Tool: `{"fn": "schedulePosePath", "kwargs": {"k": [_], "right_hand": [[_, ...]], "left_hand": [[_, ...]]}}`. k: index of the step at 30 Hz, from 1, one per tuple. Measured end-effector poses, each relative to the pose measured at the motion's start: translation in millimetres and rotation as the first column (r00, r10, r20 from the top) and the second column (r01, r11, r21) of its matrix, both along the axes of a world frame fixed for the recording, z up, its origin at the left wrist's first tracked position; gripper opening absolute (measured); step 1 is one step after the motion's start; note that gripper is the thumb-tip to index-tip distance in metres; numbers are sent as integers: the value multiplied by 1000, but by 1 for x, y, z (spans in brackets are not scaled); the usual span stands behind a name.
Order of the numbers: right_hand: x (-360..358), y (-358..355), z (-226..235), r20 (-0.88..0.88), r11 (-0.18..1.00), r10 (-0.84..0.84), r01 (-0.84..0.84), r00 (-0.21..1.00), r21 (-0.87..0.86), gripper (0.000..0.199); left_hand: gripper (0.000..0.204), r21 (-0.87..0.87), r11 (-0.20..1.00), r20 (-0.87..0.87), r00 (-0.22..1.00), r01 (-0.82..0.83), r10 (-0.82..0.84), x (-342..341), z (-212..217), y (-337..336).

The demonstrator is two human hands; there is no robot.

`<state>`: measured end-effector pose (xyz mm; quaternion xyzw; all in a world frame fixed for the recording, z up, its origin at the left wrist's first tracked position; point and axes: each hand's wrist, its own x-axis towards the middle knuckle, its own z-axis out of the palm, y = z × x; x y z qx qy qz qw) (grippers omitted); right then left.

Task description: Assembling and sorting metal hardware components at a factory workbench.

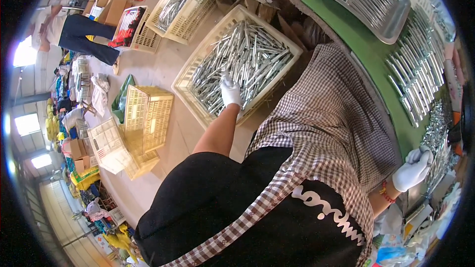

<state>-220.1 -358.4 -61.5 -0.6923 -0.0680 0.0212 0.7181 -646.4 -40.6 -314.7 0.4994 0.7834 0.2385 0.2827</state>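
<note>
My left hand (231,92), in a white glove with greyed fingertips, is over a cream plastic crate (180,86) on the floor. Its fingers stretch out toward the pile of slim silvery metal rods (247,54) inside, and no rod shows clearly in its grasp. Off to the right, my other gloved hand, the right (413,169), is at the worktable beside a heap of small shiny metal parts (436,131). Those fingers are curled inward; whatever they may hold is hidden. Rows of metal rods (415,69) lie on the green table surface (354,37).
A metal tray (366,2) of rods sits at the table's far end. Another rod-filled crate (185,7) and one with red items (131,27) stand farther back. Stacked crates (148,118) are at left. Another person (86,32) stands at far left. Plastic bags (396,252) lie near my right arm.
</note>
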Motion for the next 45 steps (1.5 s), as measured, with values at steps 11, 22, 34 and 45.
{"fn": "schedulePosePath", "kwargs": {"k": [11, 22, 34, 45], "right_hand": [[1, 0, 0, 10, 1000, 0, 0, 1000, 0, 23], [0, 3, -1, 30, 999, 53, -52, 998, -12, 23], [0, -6, -5, 27, 999, 51, -51, 998, 13, 22], [1, -1, -3, 10, 999, 38, -38, 999, 17, 22]], "left_hand": [[36, -220, 841, 594, 616, -494, 517, -91, -25, 7], [34, -239, 762, -241, 723, 602, -647, 28, 15, 15], [43, -570, 596, -286, 544, 565, -789, 47, 18, 13], [23, -721, 298, -310, 94, 626, -946, -25, 120, 83]]}}
